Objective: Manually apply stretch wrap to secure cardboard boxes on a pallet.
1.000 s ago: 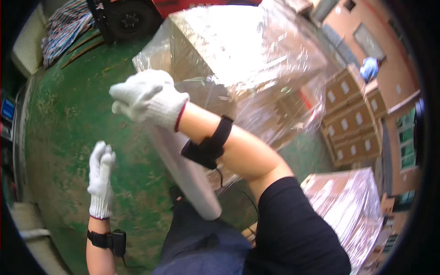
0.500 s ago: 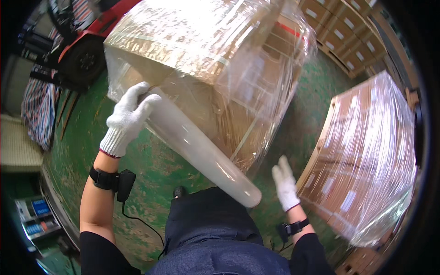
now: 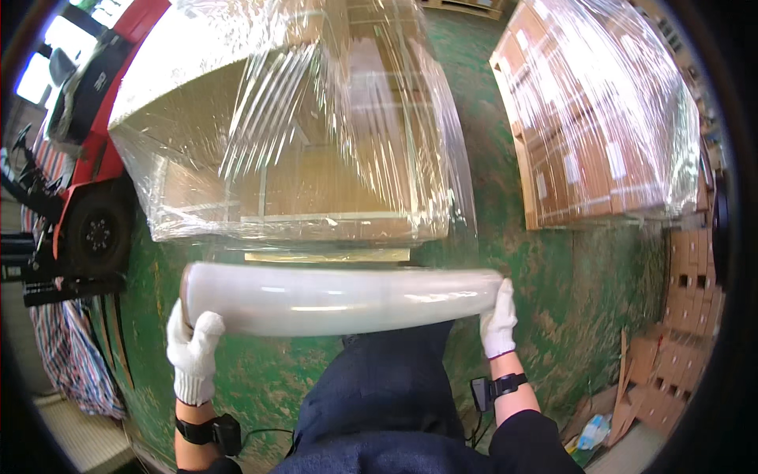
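A long roll of clear stretch wrap point(image 3: 339, 300) lies level across my front, held between both white-gloved hands. My left hand point(image 3: 193, 344) grips its left end, the thumb over the near side and the other fingers partly hidden behind the end. At the opposite end my right hand point(image 3: 499, 320) is closed on the roll's tip. Just beyond the roll stands a pallet load of cardboard boxes point(image 3: 316, 178), covered in shiny film. Part of its wooden pallet point(image 3: 328, 256) shows at the bottom.
Another film-wrapped stack of boxes point(image 3: 564, 150) stands at the right. A red forklift point(image 3: 95, 189) is at the left, with a striped sheet point(image 3: 75, 355) near it. Brown cartons point(image 3: 691, 276) and flattened cardboard point(image 3: 632, 387) lie at the far right. The floor point(image 3: 505, 261) is worn green.
The roll has swung from a slant to level. My right hand, free before, has taken hold of its right end. The view has turned, and the wrapped load now faces me more squarely.
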`<state>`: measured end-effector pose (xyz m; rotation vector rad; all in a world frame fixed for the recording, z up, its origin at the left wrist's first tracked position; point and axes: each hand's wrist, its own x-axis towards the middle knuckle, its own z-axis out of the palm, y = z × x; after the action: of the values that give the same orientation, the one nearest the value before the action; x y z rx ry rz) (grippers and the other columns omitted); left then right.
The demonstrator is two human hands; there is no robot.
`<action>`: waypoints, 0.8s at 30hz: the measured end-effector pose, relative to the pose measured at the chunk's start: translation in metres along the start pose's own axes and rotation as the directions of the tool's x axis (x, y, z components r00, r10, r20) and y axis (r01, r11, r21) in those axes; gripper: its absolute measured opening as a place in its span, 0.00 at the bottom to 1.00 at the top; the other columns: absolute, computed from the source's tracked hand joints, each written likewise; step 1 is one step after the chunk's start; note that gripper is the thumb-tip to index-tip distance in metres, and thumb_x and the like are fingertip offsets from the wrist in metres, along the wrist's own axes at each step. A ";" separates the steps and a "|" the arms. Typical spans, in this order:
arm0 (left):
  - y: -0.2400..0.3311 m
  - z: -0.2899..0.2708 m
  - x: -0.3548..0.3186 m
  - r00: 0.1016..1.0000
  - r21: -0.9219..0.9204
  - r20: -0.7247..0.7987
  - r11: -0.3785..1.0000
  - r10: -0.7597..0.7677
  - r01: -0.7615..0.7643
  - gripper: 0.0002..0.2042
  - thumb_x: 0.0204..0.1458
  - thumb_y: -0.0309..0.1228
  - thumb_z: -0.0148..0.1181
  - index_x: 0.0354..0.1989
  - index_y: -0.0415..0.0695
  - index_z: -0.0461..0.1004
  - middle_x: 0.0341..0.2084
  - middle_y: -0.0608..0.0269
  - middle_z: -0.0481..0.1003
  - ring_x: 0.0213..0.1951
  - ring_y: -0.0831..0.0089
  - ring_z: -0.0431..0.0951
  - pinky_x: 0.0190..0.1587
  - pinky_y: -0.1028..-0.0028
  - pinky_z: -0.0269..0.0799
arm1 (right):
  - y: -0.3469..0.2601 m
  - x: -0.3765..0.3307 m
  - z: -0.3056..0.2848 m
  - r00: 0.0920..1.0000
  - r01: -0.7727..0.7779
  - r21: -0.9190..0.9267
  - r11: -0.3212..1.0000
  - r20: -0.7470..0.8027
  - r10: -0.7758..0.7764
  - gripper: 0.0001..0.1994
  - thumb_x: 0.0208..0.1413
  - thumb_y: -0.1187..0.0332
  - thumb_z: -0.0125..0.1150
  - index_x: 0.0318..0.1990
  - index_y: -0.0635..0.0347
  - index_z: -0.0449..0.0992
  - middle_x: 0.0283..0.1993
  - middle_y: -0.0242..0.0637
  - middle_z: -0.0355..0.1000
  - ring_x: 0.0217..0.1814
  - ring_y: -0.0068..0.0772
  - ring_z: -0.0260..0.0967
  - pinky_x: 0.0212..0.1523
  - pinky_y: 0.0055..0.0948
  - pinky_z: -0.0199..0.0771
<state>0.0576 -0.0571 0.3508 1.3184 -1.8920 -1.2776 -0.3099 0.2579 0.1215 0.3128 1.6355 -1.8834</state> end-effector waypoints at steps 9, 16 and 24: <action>-0.257 -0.033 -0.019 0.900 0.041 0.108 0.907 -0.422 0.420 0.23 0.48 0.29 0.66 0.54 0.35 0.71 0.43 0.60 0.79 0.43 0.73 0.78 0.49 0.73 0.74 | 0.233 -0.077 -0.018 0.932 -0.349 -0.140 0.927 -0.157 0.327 0.33 0.65 0.41 0.52 0.61 0.63 0.72 0.56 0.44 0.73 0.55 0.37 0.73 0.50 0.39 0.79; -0.170 -0.039 0.002 0.862 0.297 0.077 0.837 -0.502 0.460 0.24 0.49 0.33 0.64 0.54 0.34 0.71 0.45 0.57 0.79 0.48 0.71 0.77 0.54 0.71 0.71 | 0.162 -0.078 -0.006 0.927 -0.371 -0.362 0.855 -0.081 0.367 0.28 0.67 0.47 0.52 0.58 0.65 0.74 0.55 0.43 0.74 0.52 0.38 0.74 0.49 0.37 0.79; -0.046 -0.048 0.013 0.960 -0.025 0.131 0.967 -0.247 0.252 0.34 0.58 0.31 0.60 0.72 0.37 0.55 0.69 0.53 0.61 0.66 0.65 0.65 0.68 0.68 0.58 | 0.001 -0.054 -0.015 0.932 0.170 -0.474 0.864 0.363 0.016 0.23 0.68 0.66 0.51 0.68 0.61 0.66 0.71 0.42 0.64 0.75 0.35 0.57 0.74 0.31 0.51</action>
<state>0.1108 -0.0925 0.3296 1.5242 -1.8143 -1.5512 -0.2701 0.2876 0.1474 -0.3049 1.8150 -1.3886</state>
